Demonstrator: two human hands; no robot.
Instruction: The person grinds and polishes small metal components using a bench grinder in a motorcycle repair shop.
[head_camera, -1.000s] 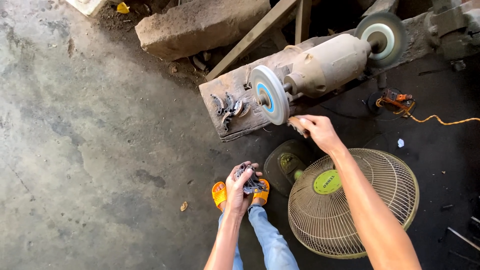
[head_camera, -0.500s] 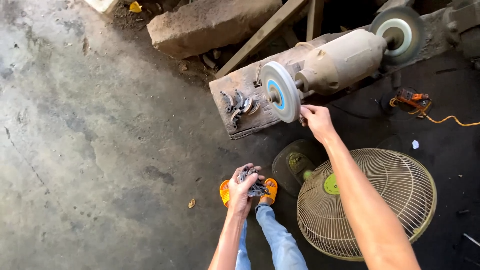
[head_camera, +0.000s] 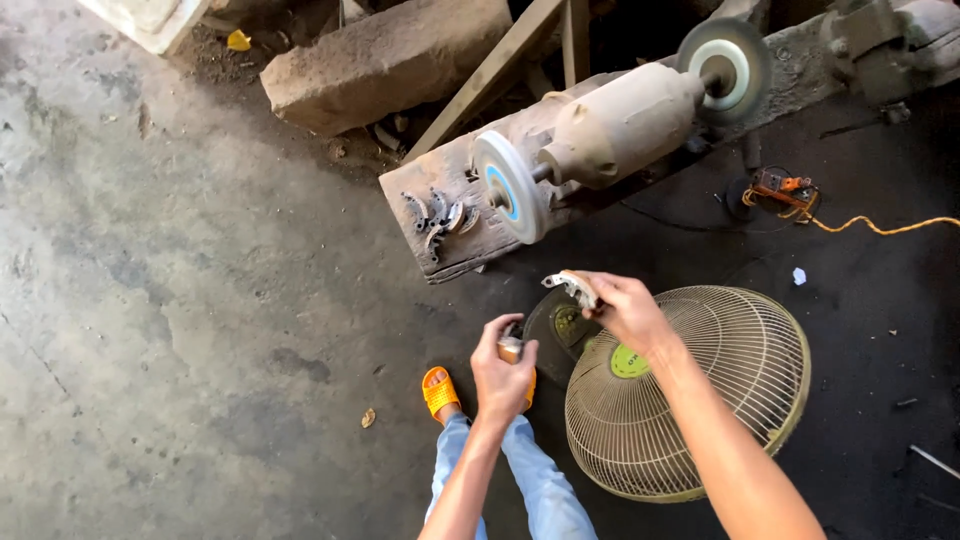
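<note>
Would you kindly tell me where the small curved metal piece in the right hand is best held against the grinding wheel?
Probably by its rear end, from the near side, as the right hand holds it now. The small curved metal piece juts leftward past the fingers, leaving its free tip bare toward the blue-centred grinding wheel. That likely keeps fingers off the wheel.

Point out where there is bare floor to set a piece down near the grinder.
Bare concrete floor lies left of the wooden block and the orange sandal. It is crowded under the right hand: the fan fills it. Small metal parts crowd the block.
</note>
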